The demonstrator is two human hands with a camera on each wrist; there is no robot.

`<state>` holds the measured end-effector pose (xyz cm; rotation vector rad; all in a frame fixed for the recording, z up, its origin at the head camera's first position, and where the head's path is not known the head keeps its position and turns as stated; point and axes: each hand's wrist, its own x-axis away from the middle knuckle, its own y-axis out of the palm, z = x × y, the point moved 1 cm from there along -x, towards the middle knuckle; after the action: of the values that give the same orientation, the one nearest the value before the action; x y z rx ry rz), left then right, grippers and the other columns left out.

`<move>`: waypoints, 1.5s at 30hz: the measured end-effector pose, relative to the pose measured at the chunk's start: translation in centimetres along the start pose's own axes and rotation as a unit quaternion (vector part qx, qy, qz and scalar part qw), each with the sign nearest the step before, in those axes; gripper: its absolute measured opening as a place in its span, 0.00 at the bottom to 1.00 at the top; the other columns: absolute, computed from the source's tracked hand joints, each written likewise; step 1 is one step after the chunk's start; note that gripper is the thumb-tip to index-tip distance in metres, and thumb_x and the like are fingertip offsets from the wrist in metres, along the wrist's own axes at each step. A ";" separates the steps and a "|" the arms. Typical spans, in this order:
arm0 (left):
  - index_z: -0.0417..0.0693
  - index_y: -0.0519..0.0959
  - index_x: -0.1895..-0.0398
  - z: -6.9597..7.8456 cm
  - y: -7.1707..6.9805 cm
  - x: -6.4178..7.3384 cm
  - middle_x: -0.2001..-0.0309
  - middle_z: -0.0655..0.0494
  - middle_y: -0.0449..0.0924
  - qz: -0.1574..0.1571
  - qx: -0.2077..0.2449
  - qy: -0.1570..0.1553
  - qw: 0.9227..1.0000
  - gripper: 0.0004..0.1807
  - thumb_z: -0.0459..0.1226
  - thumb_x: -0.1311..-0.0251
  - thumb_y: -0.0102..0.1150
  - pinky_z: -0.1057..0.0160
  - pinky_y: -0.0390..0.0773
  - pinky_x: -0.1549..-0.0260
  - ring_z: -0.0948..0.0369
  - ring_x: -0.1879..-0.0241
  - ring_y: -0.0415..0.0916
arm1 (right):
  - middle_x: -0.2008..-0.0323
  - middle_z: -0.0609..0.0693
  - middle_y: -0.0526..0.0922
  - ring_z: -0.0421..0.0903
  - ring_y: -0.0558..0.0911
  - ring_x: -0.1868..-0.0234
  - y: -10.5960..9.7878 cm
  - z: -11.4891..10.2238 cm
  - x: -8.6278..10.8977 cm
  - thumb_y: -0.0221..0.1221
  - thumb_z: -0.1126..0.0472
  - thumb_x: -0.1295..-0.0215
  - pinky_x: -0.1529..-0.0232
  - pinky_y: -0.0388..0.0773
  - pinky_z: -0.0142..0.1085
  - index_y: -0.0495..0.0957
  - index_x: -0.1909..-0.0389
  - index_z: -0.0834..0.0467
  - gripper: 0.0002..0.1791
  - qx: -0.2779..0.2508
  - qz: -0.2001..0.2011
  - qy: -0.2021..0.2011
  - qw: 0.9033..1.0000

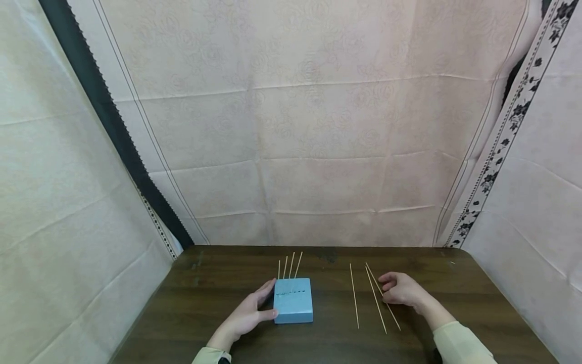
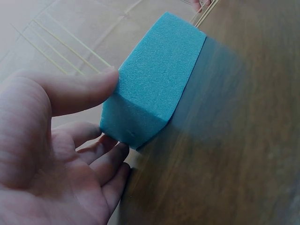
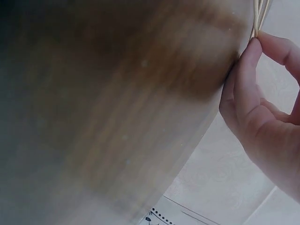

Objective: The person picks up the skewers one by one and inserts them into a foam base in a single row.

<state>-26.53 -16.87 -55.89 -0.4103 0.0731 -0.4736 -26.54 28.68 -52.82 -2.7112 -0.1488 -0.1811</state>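
Note:
A light blue foam block point(image 1: 293, 302) sits on the wooden table, with a row of small dark marks across its top. Several thin wooden sticks point(image 1: 286, 267) stand up from its far part, slightly fanned. My left hand point(image 1: 247, 314) holds the block's left side, thumb point(image 2: 89, 91) on one face and fingers bent against another. To the right, my right hand point(image 1: 403, 290) pinches the rightmost loose stick point(image 1: 393, 316) partway along, between thumb and index finger. Beside it lie a second stick point(image 1: 376, 301), meeting it near the far end, and a third point(image 1: 354, 298) farther left.
The dark brown wooden table point(image 1: 200, 313) runs back to a pale cloth backdrop point(image 1: 318, 126). More cloth hangs along the left point(image 1: 68, 227) and right point(image 1: 523, 212) sides, the right one edged with a dark floral band.

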 end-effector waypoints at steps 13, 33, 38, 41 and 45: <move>0.44 0.55 0.14 0.2 0.0 0.1 0.15 0.37 0.49 -0.003 0.004 0.003 1.000 0.49 0.41 0.32 0.72 0.32 0.51 0.23 0.37 0.18 0.48 | 0.49 0.66 0.84 0.55 0.86 0.50 -1.6 0.6 0.1 0.63 0.73 0.41 0.51 0.87 0.42 0.69 0.32 0.80 0.34 -0.023 -0.055 -0.001 0.998; 0.45 0.55 0.13 0.4 0.0 0.0 0.15 0.36 0.48 -0.005 0.012 0.002 1.000 0.49 0.40 0.32 0.71 0.31 0.51 0.24 0.36 0.18 0.47 | 0.54 0.47 0.84 0.40 0.86 0.55 0.2 -3.2 1.9 0.60 0.60 0.19 0.50 0.86 0.35 0.80 0.38 0.55 0.14 -0.254 0.030 -0.037 0.966; 0.45 0.55 0.13 0.2 0.0 -0.1 0.15 0.36 0.49 -0.005 0.010 0.003 1.000 0.49 0.40 0.32 0.71 0.31 0.51 0.24 0.36 0.18 0.48 | 0.56 0.48 0.86 0.40 0.87 0.56 1.9 -4.5 1.7 0.61 0.60 0.20 0.50 0.86 0.36 0.80 0.40 0.58 0.13 -0.281 0.041 -0.044 0.958; 0.44 0.55 0.14 0.0 -0.1 -0.1 0.15 0.35 0.48 -0.004 0.005 0.000 1.000 0.49 0.41 0.32 0.71 0.29 0.53 0.25 0.34 0.18 0.48 | 0.58 0.49 0.87 0.41 0.87 0.57 3.3 -5.1 1.4 0.61 0.63 0.20 0.50 0.87 0.36 0.79 0.41 0.62 0.13 -0.290 0.059 -0.048 0.954; 0.43 0.55 0.14 -0.2 -0.1 0.0 0.16 0.34 0.48 -0.003 0.003 -0.006 1.000 0.49 0.41 0.32 0.71 0.28 0.53 0.25 0.33 0.19 0.48 | 0.59 0.51 0.89 0.42 0.88 0.59 5.4 -6.2 1.0 0.62 0.66 0.22 0.50 0.87 0.38 0.77 0.40 0.65 0.15 -0.288 0.076 -0.065 0.952</move>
<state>-26.61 -16.99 -56.09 -0.4085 0.0582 -0.4771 -25.46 21.24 -49.21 -3.3017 0.0949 0.0052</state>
